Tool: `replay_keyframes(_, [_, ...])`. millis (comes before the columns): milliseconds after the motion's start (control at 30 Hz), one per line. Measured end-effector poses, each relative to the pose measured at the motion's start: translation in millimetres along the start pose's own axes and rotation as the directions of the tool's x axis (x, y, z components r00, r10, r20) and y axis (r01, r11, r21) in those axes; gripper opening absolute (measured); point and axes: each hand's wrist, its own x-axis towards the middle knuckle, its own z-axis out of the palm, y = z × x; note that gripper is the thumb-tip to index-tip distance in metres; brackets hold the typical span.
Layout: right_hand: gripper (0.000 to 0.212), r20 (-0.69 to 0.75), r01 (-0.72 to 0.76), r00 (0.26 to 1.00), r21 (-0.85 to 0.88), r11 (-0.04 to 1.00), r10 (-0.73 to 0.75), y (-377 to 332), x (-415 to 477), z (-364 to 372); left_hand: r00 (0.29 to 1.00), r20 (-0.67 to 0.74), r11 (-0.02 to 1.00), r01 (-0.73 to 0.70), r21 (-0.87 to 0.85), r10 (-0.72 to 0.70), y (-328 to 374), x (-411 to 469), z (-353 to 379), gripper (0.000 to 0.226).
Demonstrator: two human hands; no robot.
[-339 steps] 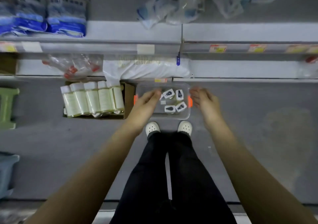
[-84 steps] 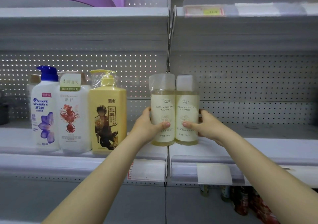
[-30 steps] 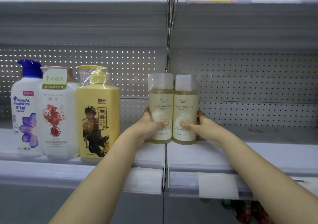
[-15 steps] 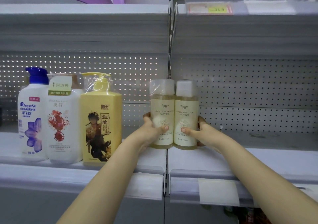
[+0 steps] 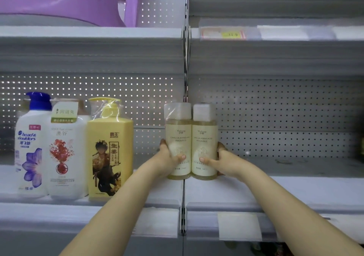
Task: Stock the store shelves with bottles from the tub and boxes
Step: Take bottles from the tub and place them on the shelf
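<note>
Two pale yellow bottles with cream labels stand upright side by side on the grey shelf (image 5: 295, 188), right at the seam between two shelf sections. My left hand (image 5: 167, 160) grips the left bottle (image 5: 178, 129) around its lower half, thumb across the label. My right hand (image 5: 220, 162) grips the right bottle (image 5: 204, 131) the same way. Both bottle bases appear to touch the shelf board. The tub and boxes are out of view.
Left on the same shelf stand a white and blue shampoo bottle (image 5: 30, 147), a white bottle with red flowers (image 5: 65, 149) and a yellow pump bottle (image 5: 109, 149). The shelf to the right of the pair is bare. A purple plastic item (image 5: 65, 2) sits on the shelf above.
Since about eleven seconds ago I have gone from the tub on the floor to the shelf with two bottles. In the last second the hands and bottles have hardly moved.
</note>
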Motion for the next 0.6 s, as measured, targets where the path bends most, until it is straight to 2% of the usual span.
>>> replay_keyframes(67, [0.074, -0.03, 0.016, 0.999, 0.001, 1.0, -0.016, -6.7, -11.6, 0.9, 0.998, -0.052, 0.996, 0.038, 0.079, -0.034, 8.0, -9.2, -0.6, 0.093])
replay_keyframes(133, [0.072, -0.111, 0.068, 0.992, -0.001, 0.998, -0.068, -15.5, -27.2, 2.5, 0.995, -0.102, 0.996, 0.005, 0.087, 0.004, 14.5, -24.3, -0.5, 0.09])
replay_keyframes(300, [0.05, -0.281, 0.219, 0.941, 0.079, 0.972, -0.189, -28.9, -64.5, 9.6, 0.959, -0.133, 0.964, -0.259, -0.06, 0.249, 25.0, -77.4, -1.4, 0.056])
replay_keyframes(433, [0.048, -0.339, 0.302, 0.912, 0.17, 0.938, -0.232, -38.9, -91.9, 19.5, 0.93, -0.145, 0.929, -0.354, -0.11, 0.338, 32.0, -112.9, -1.9, 0.055])
replay_keyframes(600, [0.042, -0.373, 0.367, 0.882, 0.157, 0.917, -0.289, -55.3, -132.9, 24.8, 0.907, -0.192, 0.879, -0.413, -0.238, 0.375, 40.8, -151.9, -2.4, 0.049])
